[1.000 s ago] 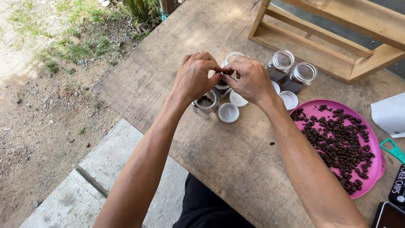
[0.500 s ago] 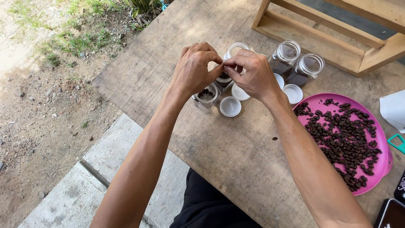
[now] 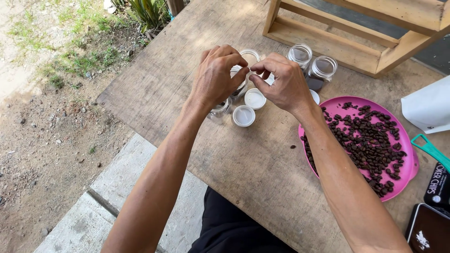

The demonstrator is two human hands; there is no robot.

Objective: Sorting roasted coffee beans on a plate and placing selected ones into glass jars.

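Observation:
My left hand (image 3: 216,79) and my right hand (image 3: 282,83) meet fingertip to fingertip above a cluster of small glass jars (image 3: 243,58) on the wooden table (image 3: 243,173). Both hands pinch something tiny between thumb and fingers; it is too small to identify. An open jar (image 3: 220,108) with dark contents stands under my left hand. Two white lids (image 3: 244,115) lie flat just below the hands. To the right, a pink plate (image 3: 407,174) holds many dark coffee beans (image 3: 370,140).
Two more glass jars (image 3: 322,70) stand by a wooden frame (image 3: 356,44) at the back. A white bag (image 3: 429,105), a teal handle (image 3: 430,151) and dark packages (image 3: 433,220) sit at the right edge. The table's left edge drops to a concrete step (image 3: 93,206) and dirt.
Both hands stay pinched together over the jars, with only slight finger movement. The view has shifted a little.

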